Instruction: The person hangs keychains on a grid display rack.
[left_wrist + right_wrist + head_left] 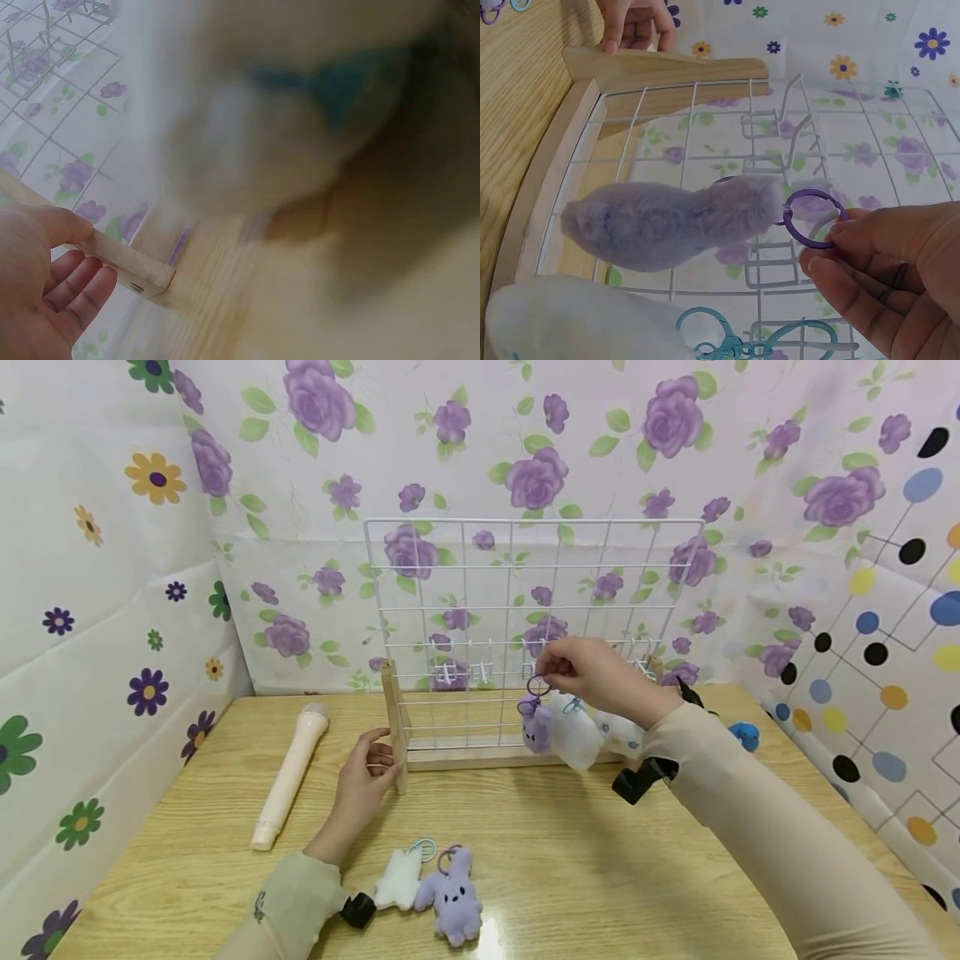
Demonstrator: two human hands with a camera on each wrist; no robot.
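My right hand (592,672) pinches the purple ring (810,192) of a purple plush keychain (667,225) between thumb and index finger. The ring is right by a hook on the white wire grid rack (525,520); whether it is on the hook I cannot tell. Just right of this plush hangs a white plush keychain (576,739) with a teal ring, and another white plush (622,731) shows partly behind my wrist. My left hand (363,785) grips the rack's left wooden stand (124,259), thumb on one face, fingers bent at its edge.
A white plush keychain (400,878) and a purple rabbit plush keychain (456,906) lie on the table in front. At left lies a pale microphone-shaped stick (288,777). Several bare hooks (483,672) sit on the grid. A blue object (745,735) rests at right.
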